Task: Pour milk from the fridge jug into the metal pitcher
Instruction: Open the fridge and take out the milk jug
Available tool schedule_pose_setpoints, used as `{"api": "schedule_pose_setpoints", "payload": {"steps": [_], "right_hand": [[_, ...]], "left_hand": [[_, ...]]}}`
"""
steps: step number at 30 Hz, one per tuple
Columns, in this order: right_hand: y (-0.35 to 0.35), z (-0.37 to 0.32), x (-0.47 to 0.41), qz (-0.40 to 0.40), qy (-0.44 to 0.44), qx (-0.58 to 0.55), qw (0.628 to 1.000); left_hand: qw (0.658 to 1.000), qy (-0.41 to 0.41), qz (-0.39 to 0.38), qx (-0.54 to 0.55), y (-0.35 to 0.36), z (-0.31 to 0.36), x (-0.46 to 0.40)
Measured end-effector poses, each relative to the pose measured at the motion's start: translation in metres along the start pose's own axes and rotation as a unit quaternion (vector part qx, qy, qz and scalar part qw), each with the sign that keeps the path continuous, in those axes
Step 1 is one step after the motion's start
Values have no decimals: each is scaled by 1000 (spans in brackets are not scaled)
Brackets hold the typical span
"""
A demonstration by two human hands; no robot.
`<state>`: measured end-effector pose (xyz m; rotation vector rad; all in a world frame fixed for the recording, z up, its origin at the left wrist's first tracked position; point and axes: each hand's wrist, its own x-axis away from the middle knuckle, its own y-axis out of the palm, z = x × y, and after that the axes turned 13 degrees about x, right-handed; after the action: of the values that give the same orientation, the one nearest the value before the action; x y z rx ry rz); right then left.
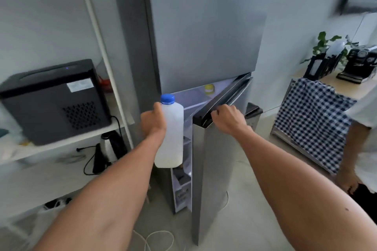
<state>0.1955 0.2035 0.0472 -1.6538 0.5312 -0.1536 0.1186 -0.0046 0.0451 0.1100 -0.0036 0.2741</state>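
Observation:
My left hand grips a translucent white milk jug with a blue cap, held upright in front of the open lower compartment of a tall silver fridge. A little milk shows at the jug's bottom. My right hand is closed over the top edge of the lower fridge door, which stands partly open. Inside the fridge a yellow-lidded item sits on a shelf. No metal pitcher is in view.
A white shelf unit at the left holds a black appliance and a kettle below. At the right, a table with a checked cloth carries a coffee machine and a plant. Another person stands at the right edge. Cables lie on the floor.

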Motion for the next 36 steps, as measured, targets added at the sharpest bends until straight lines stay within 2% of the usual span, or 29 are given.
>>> {"api": "schedule_pose_setpoints", "payload": {"steps": [7, 11, 26, 30, 34, 36], "right_hand": [[40, -41, -40, 14, -119, 19, 993], [58, -56, -67, -4, -160, 38, 986], [75, -78, -105, -143, -178, 95, 969], [69, -72, -101, -181, -177, 76, 964], [70, -70, -83, -96, -155, -18, 983], [71, -73, -70, -81, -129, -72, 986]], "left_hand": [[997, 15, 69, 17, -7, 21, -27], [996, 26, 79, 35, -5, 25, -39], [994, 29, 95, 50, 13, 20, -50], [994, 29, 92, 49, 17, 21, -46], [994, 30, 92, 59, 21, 24, -41], [993, 44, 88, 71, 22, 27, -37]]}}
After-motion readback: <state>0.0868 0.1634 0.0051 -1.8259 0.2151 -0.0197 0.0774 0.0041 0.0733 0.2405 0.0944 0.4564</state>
